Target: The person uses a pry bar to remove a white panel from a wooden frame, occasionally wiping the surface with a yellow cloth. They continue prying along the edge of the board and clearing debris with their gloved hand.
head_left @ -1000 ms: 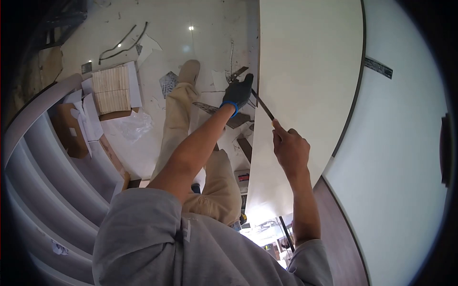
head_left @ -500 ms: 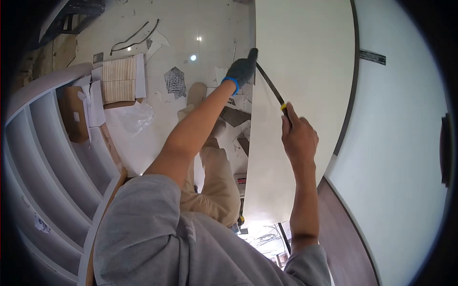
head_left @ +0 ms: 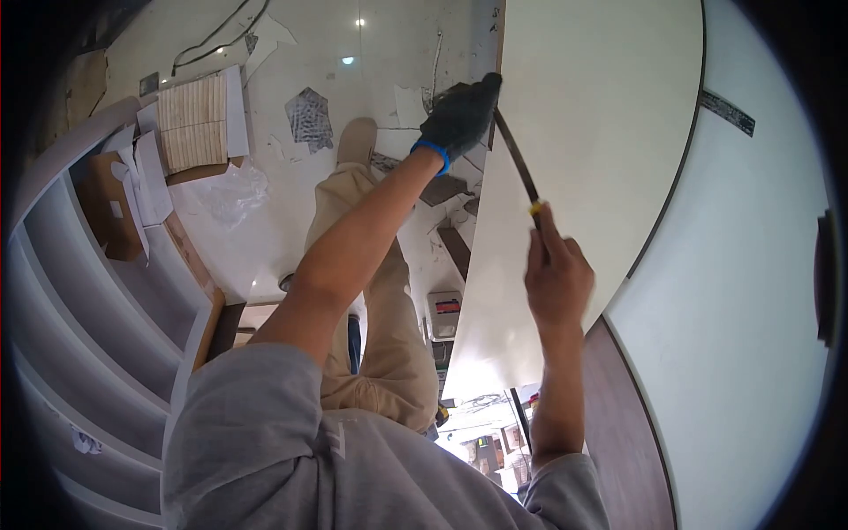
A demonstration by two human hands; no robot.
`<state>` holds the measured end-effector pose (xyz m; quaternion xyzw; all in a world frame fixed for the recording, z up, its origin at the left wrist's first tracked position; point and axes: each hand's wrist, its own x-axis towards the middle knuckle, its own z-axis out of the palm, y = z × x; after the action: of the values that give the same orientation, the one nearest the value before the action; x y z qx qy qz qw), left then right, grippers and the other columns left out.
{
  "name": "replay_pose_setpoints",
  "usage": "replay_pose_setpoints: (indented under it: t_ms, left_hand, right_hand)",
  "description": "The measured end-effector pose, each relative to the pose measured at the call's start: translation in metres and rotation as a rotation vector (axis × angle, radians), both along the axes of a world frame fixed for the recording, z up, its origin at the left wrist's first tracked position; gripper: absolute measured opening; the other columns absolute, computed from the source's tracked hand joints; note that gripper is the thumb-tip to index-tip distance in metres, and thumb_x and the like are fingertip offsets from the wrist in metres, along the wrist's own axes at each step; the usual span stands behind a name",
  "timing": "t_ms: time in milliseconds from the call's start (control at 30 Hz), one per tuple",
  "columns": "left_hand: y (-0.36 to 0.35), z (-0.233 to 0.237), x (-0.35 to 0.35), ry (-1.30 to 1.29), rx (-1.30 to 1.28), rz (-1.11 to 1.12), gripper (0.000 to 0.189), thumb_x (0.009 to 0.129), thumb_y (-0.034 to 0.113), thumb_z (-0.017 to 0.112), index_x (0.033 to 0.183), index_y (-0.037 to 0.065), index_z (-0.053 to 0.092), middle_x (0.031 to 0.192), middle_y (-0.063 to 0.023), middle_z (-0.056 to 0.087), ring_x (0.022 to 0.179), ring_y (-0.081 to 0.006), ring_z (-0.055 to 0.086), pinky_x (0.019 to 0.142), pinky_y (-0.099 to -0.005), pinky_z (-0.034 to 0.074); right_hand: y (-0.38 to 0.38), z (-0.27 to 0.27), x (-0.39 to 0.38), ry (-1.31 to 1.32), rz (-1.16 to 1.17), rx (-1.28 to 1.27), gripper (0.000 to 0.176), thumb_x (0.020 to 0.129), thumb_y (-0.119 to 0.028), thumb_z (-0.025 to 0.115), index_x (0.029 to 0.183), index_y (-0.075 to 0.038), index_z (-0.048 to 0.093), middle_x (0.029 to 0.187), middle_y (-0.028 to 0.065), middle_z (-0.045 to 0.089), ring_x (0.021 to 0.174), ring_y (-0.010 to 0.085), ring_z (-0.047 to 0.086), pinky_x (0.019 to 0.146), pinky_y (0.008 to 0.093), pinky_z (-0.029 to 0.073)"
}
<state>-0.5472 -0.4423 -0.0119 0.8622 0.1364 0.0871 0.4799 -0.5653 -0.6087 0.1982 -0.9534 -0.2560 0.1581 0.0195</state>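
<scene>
A long cream panel (head_left: 583, 159) with a dark edge runs down the view. My left hand (head_left: 459, 115), in a dark glove with a blue cuff, is closed round the panel's left edge. In my bare right hand (head_left: 559, 274) is a file-like tool (head_left: 517, 159), a long dark blade with a yellow collar. The blade slants up and left over the panel, and its tip meets the edge beside the glove. My right fingers wrap its handle, with the index finger along it.
Curved grey shelving (head_left: 97, 291) stands at the left. An open carton (head_left: 193, 122) of stacked strips, plastic wrap (head_left: 231, 196) and scraps (head_left: 309, 119) lie on the tiled floor. A pale panel (head_left: 733, 265) is at the right.
The view has shifted, and the cream panel sits further right and more tilted. My right hand has moved slightly down the panel with the tool. Both hands keep their holds.
</scene>
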Motion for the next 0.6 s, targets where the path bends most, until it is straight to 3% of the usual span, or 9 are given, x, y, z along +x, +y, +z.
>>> replay_pose_setpoints:
  t_ms: [133,167,267,300,400,433,533,567,600]
  left_hand:
    - [-0.011,0.011,-0.011,-0.012,0.073,-0.070,0.036,0.091,0.016,0.045,0.125,0.004,0.043,0.088,-0.0203,0.061,0.078,-0.0388,0.062,0.071,-0.0481,0.050]
    - [-0.010,0.007,-0.016,0.236,0.129,-0.189,0.038,0.097,0.019,0.033,0.132,0.006,0.040,0.109,-0.0245,0.060,0.093,-0.0374,0.062,0.080,-0.0438,0.051]
    - [-0.001,-0.031,-0.014,0.575,-0.012,-0.296,0.037,0.097,0.024,0.034,0.128,0.006,0.042,0.101,-0.0231,0.063,0.091,-0.0396,0.064,0.075,-0.0479,0.051]
    - [-0.006,-0.071,-0.022,0.510,-0.051,-0.210,0.039,0.099,0.027,0.028,0.130,0.007,0.041,0.101,-0.0221,0.064,0.093,-0.0391,0.064,0.076,-0.0477,0.051]
    - [0.007,-0.050,-0.013,0.615,-0.261,-0.200,0.039,0.098,0.023,0.030,0.132,0.007,0.038,0.103,-0.0222,0.064,0.090,-0.0394,0.064,0.077,-0.0476,0.051]
    - [0.005,-0.045,-0.021,0.394,-0.109,-0.218,0.038,0.096,0.019,0.034,0.132,0.006,0.037,0.098,-0.0233,0.064,0.085,-0.0391,0.064,0.072,-0.0482,0.051]
    - [0.004,0.031,-0.020,0.355,-0.036,-0.234,0.054,0.091,0.008,0.041,0.142,0.006,0.027,0.087,-0.0245,0.063,0.072,-0.0376,0.063,0.069,-0.0458,0.051]
    - [-0.006,0.033,-0.028,0.161,0.056,-0.171,0.050,0.090,0.007,0.041,0.139,0.002,0.030,0.085,-0.0244,0.063,0.075,-0.0387,0.063,0.067,-0.0459,0.051]
    - [-0.010,0.029,-0.031,0.217,0.034,-0.203,0.049,0.090,0.007,0.041,0.137,0.001,0.031,0.086,-0.0248,0.063,0.077,-0.0385,0.063,0.067,-0.0461,0.051]
  right_hand:
    - [-0.013,0.023,-0.003,0.065,0.005,-0.088,0.036,0.089,-0.024,0.061,0.125,-0.021,0.059,0.057,0.0047,0.052,0.041,0.0199,0.052,0.040,0.0352,0.044]
    - [-0.018,0.000,-0.010,0.062,0.027,-0.076,0.037,0.089,-0.025,0.060,0.126,-0.021,0.059,0.057,0.0050,0.052,0.042,0.0209,0.053,0.040,0.0357,0.044]
    - [0.001,-0.054,-0.020,0.181,0.014,-0.186,0.034,0.090,-0.027,0.057,0.124,-0.021,0.058,0.061,0.0094,0.054,0.050,0.0289,0.059,0.046,0.0401,0.048]
    - [0.008,-0.073,-0.011,0.172,0.038,-0.149,0.033,0.090,-0.026,0.057,0.123,-0.021,0.058,0.061,0.0095,0.055,0.051,0.0292,0.059,0.047,0.0401,0.048]
    - [0.009,-0.055,-0.006,0.142,0.017,-0.099,0.032,0.090,-0.026,0.057,0.122,-0.020,0.060,0.062,0.0092,0.055,0.051,0.0288,0.059,0.048,0.0398,0.048]
    - [0.009,-0.038,-0.006,0.136,-0.001,-0.084,0.032,0.090,-0.025,0.057,0.121,-0.020,0.061,0.062,0.0090,0.055,0.051,0.0284,0.059,0.048,0.0396,0.048]
    - [-0.009,0.028,-0.005,0.051,0.009,-0.047,0.037,0.085,-0.018,0.066,0.121,-0.022,0.063,0.055,0.0031,0.047,0.041,0.0178,0.050,0.038,0.0326,0.040]
    - [-0.014,0.031,-0.007,0.061,0.011,-0.042,0.036,0.086,-0.019,0.065,0.121,-0.022,0.063,0.055,0.0035,0.048,0.041,0.0180,0.050,0.038,0.0330,0.041]
    - [-0.020,0.033,-0.010,0.074,0.010,-0.045,0.035,0.086,-0.019,0.064,0.121,-0.022,0.063,0.055,0.0038,0.048,0.041,0.0182,0.051,0.039,0.0333,0.041]
